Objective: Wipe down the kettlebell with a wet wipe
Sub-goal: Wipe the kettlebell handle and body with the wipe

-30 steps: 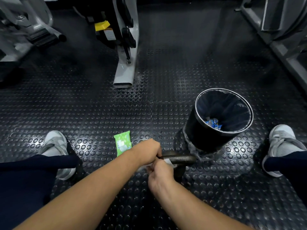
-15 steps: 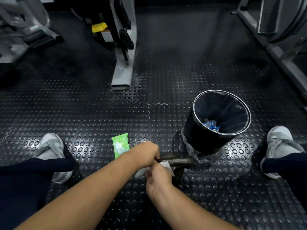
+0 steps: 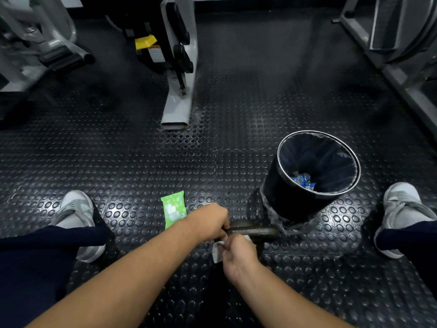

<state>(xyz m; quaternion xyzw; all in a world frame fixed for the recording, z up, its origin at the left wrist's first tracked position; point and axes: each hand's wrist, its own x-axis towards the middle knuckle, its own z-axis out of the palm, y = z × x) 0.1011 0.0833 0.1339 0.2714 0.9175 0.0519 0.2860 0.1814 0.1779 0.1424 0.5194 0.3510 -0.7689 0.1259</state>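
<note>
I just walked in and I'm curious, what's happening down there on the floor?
A person is cleaning a dark iron kettlebell on the studded black rubber floor. The left-hand grip holds its handle, while the right-hand grip pinches a white wet wipe against that handle. A green packet of wipes lies nearby, and a round black bin stands just beyond.

The person is wearing dark navy trousers [image 3: 47, 242] reaching down to the ankles on both legs and a pair of light grey-and-white lace-up sneakers [image 3: 75, 209] with pale soles, while both forearms [image 3: 118, 280] are showing bare all the way to the left hand [image 3: 208, 223] and right hand [image 3: 238, 254].
</note>
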